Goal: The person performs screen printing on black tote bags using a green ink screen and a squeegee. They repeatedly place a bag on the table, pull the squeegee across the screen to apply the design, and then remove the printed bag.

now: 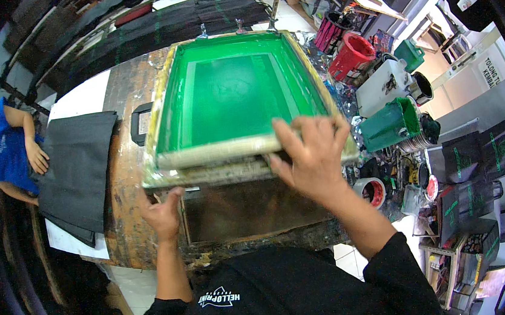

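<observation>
A silk-screen frame [327, 98] with green mesh stands tilted over the table, hinged at its far edge by small clamps [240, 26]. Across the near end of its mesh lies a long pale squeegee [221, 151]. My right hand [316, 154] is closed on the squeegee's right part, thumb on the near side, slightly smeared by motion. At the frame's near left corner my left hand [162, 218] grips the lower edge, its thumb apart and some fingertips hidden by the frame. Below the frame a dark brown board or sheet [251, 209] shows on the table.
Left of the frame sit a black handle loop [138, 125] and stacked black fabric bags [77, 171], touched by another person's hand [37, 157]. Right are a red bucket [355, 53], a green container [386, 126], a tape roll [370, 193] and paint-stained clutter.
</observation>
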Motion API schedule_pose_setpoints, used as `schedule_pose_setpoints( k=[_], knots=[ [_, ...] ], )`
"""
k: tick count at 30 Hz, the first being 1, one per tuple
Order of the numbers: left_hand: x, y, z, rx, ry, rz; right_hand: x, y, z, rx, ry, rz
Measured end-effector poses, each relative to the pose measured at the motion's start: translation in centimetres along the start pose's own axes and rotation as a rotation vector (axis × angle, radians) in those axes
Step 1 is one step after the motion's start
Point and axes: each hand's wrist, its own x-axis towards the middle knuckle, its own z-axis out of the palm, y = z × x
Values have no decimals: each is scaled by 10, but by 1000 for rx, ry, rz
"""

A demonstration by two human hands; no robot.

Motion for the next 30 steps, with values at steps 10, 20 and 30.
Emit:
schedule_pose_setpoints(
  k=[10,20,30],
  knots=[
    [98,20,47,210,-56,108,167,42,-54,-134,206,-123],
    [59,-20,52,913,-304,-225,212,52,-74,1,-33,-4],
    [146,-31,-20,392,-159,144,209,55,-59,-45,152,-65]
  ],
)
